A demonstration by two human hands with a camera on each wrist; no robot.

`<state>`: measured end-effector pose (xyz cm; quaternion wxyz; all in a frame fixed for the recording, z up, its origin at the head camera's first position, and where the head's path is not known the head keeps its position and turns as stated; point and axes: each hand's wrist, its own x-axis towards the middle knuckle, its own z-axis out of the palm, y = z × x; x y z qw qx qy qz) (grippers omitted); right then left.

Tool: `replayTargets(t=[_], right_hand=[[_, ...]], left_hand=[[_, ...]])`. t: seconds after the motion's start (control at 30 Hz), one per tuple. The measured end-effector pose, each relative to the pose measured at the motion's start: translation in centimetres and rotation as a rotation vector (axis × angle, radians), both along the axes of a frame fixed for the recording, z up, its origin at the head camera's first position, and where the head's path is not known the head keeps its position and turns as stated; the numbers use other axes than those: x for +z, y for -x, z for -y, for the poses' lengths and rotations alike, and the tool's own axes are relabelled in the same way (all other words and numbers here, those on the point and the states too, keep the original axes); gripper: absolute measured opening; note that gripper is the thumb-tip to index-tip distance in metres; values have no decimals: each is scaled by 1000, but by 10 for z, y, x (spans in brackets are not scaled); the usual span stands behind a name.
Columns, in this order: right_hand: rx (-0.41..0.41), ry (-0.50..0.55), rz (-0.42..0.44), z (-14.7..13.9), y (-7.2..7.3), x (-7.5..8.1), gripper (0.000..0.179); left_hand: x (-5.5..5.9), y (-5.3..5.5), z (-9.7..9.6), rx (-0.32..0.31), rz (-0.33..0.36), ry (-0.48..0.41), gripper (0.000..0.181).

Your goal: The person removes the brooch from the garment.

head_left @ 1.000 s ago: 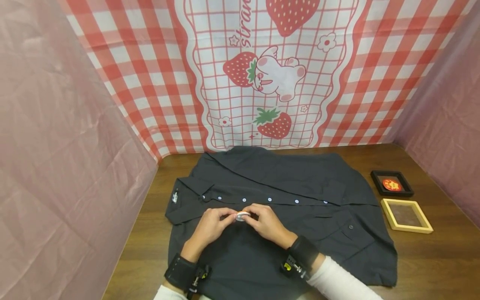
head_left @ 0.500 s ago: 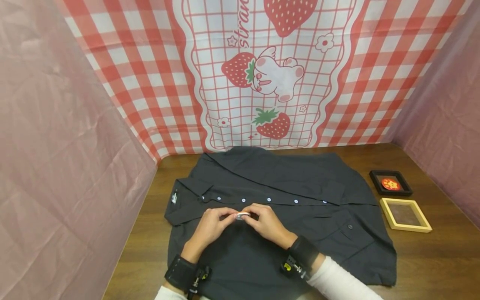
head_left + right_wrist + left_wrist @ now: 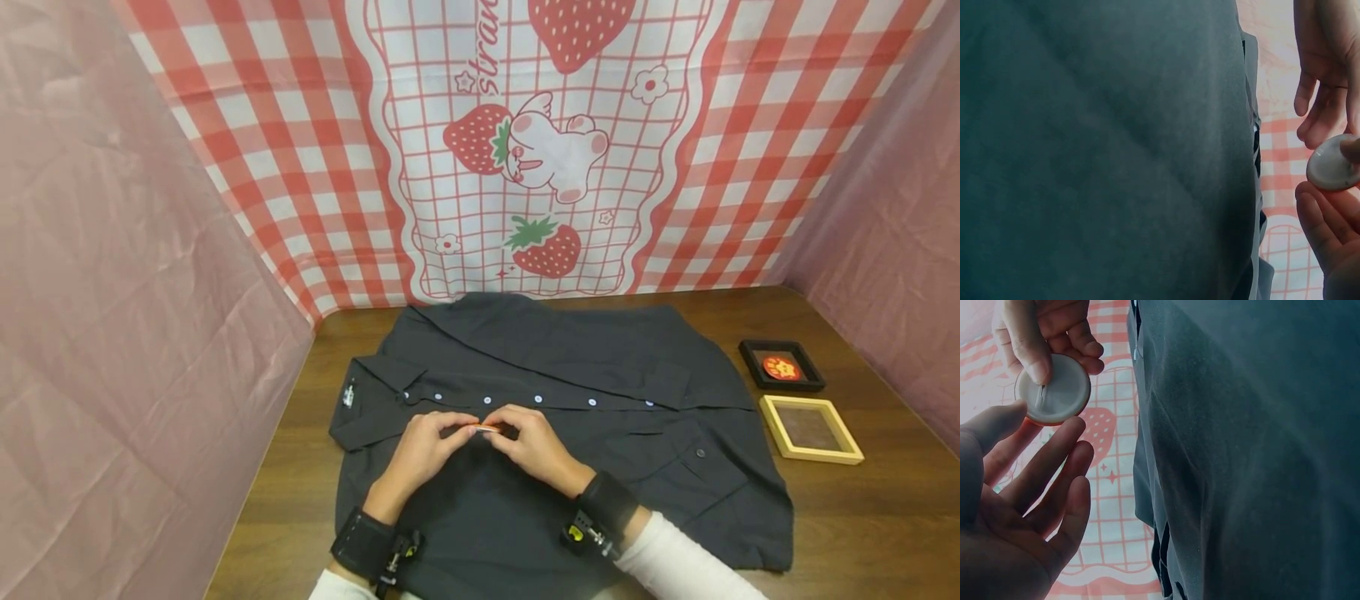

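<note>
Both hands hold a round pin badge point(image 3: 486, 428) above a dark button-up shirt point(image 3: 487, 517) spread on the table. The badge's white back faces the left wrist view, where the pin badge point(image 3: 1069, 394) shows a thin metal pin. My left hand point(image 3: 422, 448) pinches its left edge between thumb and index finger, the other fingers loosely extended. On the opposite side, my right hand point(image 3: 538, 446) grips the badge, its thumb point(image 3: 1037, 367) pressed on the pin. An orange rim shows from above; the badge's front is hidden.
To the right on the wooden table point(image 3: 832, 517) lie a black frame point(image 3: 812, 379) with a red and yellow round badge point(image 3: 782, 367) in it, and a pale yellow frame point(image 3: 851, 448). A strawberry-print checked cloth point(image 3: 315, 150) hangs behind; pink cloth point(image 3: 142, 333) lines the left side.
The badge has tipped so that it now shows nearly edge-on in the head view, its white back less visible. Both hands have shifted only slightly, still holding it.
</note>
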<state>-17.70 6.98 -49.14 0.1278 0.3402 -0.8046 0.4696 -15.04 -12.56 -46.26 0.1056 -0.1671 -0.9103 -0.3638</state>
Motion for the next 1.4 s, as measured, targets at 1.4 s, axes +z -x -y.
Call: replayTargets(t=[1.4], right_hand=[[31, -78, 104, -3, 0, 3, 31]], left_hand=[[0, -2, 0, -61, 119, -22, 39]])
